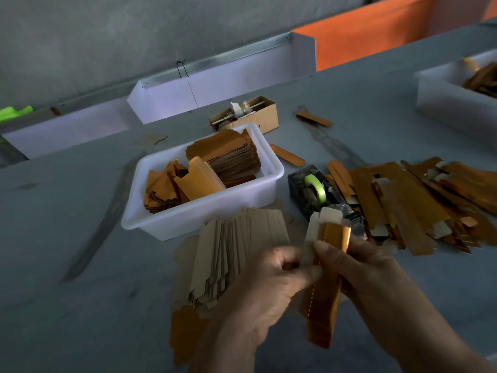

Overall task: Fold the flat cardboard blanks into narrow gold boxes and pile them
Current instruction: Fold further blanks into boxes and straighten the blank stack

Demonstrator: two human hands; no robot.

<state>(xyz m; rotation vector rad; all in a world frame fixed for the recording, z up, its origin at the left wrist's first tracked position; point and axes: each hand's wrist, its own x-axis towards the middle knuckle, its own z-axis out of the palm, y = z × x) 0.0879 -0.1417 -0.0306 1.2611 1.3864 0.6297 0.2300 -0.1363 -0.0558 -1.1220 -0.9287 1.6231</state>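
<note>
Here, a half-folded gold box (326, 286) is held upright-ish above the desk (80, 238), long axis running from the person toward the tape dispenser (314, 192), open flaps at the far end. It looks light, thin and easily creased, best held along its long edges. The left hand (266, 286) pinches the pale flap side; the right hand (376, 278) wraps its fingers behind the gold face. Flat blanks (236, 254) lie just left, finished boxes (419, 197) piled right.

Grey worktable (80, 205); grey concrete wall (107, 30) behind; orange panel (376, 33) right; dim light
</note>
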